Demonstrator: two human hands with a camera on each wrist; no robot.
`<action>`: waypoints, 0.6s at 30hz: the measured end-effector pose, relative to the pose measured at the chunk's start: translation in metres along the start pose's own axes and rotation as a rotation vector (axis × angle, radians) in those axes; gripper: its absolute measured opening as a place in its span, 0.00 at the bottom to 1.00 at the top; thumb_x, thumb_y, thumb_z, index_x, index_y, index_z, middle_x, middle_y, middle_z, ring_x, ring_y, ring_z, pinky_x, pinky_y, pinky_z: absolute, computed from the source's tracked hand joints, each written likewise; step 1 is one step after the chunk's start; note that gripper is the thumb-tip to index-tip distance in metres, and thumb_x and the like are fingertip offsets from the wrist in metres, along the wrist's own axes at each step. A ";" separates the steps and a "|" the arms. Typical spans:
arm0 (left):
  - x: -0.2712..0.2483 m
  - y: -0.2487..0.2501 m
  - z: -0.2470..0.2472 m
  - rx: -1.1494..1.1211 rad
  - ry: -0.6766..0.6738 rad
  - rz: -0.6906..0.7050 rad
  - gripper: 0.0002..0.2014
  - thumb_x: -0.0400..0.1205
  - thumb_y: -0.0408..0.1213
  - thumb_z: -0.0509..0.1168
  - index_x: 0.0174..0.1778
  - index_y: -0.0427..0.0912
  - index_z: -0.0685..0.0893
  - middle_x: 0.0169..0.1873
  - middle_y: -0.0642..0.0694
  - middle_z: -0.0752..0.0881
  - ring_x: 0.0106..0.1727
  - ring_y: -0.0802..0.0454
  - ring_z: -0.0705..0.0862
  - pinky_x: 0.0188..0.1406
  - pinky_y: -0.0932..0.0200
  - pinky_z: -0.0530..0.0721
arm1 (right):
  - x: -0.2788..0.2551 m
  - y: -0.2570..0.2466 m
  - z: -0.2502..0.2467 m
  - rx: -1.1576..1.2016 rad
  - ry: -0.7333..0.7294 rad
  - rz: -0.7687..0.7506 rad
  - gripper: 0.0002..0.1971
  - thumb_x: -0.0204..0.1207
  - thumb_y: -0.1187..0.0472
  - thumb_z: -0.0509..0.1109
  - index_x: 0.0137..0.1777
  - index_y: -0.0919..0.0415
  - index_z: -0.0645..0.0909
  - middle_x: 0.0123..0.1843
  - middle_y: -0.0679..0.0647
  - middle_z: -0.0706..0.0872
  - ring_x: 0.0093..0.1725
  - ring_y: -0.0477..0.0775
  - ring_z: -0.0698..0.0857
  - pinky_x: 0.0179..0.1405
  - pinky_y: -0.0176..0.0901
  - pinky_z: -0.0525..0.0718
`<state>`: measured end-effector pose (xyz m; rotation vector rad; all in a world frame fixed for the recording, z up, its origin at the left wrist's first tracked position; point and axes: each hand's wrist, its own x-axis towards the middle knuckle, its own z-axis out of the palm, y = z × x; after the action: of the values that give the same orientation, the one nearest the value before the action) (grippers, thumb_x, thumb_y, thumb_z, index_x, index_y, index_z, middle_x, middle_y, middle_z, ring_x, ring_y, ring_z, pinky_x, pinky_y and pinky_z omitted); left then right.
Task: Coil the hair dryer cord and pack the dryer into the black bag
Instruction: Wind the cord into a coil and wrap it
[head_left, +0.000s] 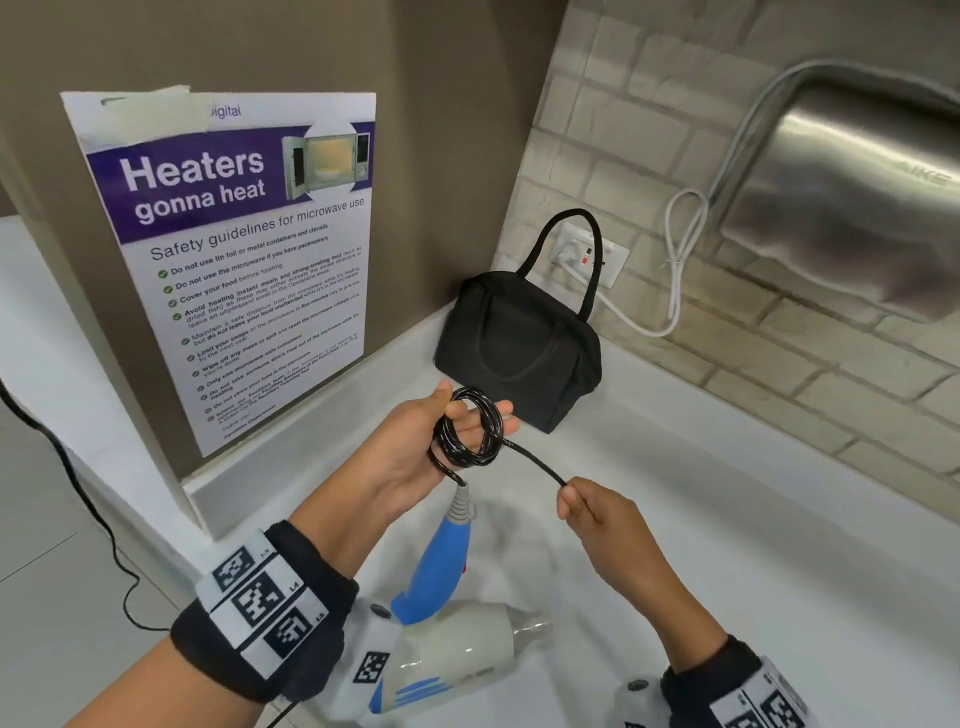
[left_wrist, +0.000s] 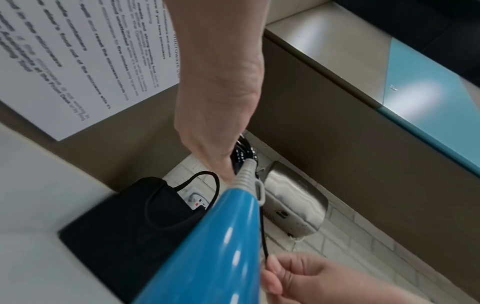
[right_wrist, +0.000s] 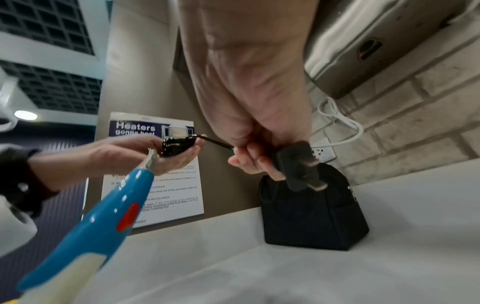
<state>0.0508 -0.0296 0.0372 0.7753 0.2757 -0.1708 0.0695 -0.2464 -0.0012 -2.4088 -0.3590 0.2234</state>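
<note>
My left hand (head_left: 415, 452) is raised over the white counter with the black cord coil (head_left: 470, 428) wound in several loops round its fingers. From the coil the cord drops to the hair dryer (head_left: 447, 566): its blue handle points up and its cream body lies low near my left wrist. A short straight length of cord runs right to my right hand (head_left: 587, 512), which pinches it. The black plug (right_wrist: 298, 166) sticks out below that hand's fingers. The black bag (head_left: 519, 353) stands upright in the counter's back corner, just beyond both hands; I cannot see its opening.
A microwave safety poster (head_left: 234, 260) hangs on the brown panel to the left. Behind the bag is a wall socket (head_left: 587, 254) with a white cable (head_left: 675, 270) running to a steel hand dryer (head_left: 852, 197) on the brick wall. The white counter (head_left: 727, 571) stretches right.
</note>
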 end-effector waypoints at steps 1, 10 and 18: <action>-0.002 0.000 0.001 0.022 -0.005 0.003 0.26 0.88 0.45 0.46 0.26 0.40 0.72 0.49 0.32 0.89 0.51 0.41 0.90 0.63 0.48 0.80 | 0.003 0.002 0.000 -0.055 0.021 -0.001 0.17 0.84 0.61 0.56 0.32 0.53 0.72 0.27 0.45 0.73 0.27 0.45 0.69 0.26 0.31 0.65; -0.008 0.000 0.008 0.132 0.008 0.033 0.21 0.88 0.44 0.48 0.32 0.39 0.73 0.59 0.30 0.85 0.53 0.37 0.89 0.56 0.45 0.86 | 0.026 0.006 0.015 -0.159 0.031 0.081 0.15 0.82 0.66 0.55 0.35 0.56 0.76 0.36 0.50 0.80 0.36 0.51 0.79 0.34 0.37 0.75; -0.015 -0.010 0.013 0.335 -0.011 0.097 0.36 0.88 0.48 0.46 0.17 0.44 0.85 0.54 0.44 0.90 0.68 0.55 0.80 0.72 0.54 0.66 | 0.041 -0.005 0.006 0.351 0.116 0.197 0.17 0.86 0.58 0.56 0.46 0.61 0.86 0.44 0.57 0.87 0.38 0.48 0.84 0.42 0.29 0.81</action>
<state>0.0363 -0.0450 0.0433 1.1177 0.2005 -0.1311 0.1057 -0.2262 -0.0047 -2.0965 -0.0242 0.2128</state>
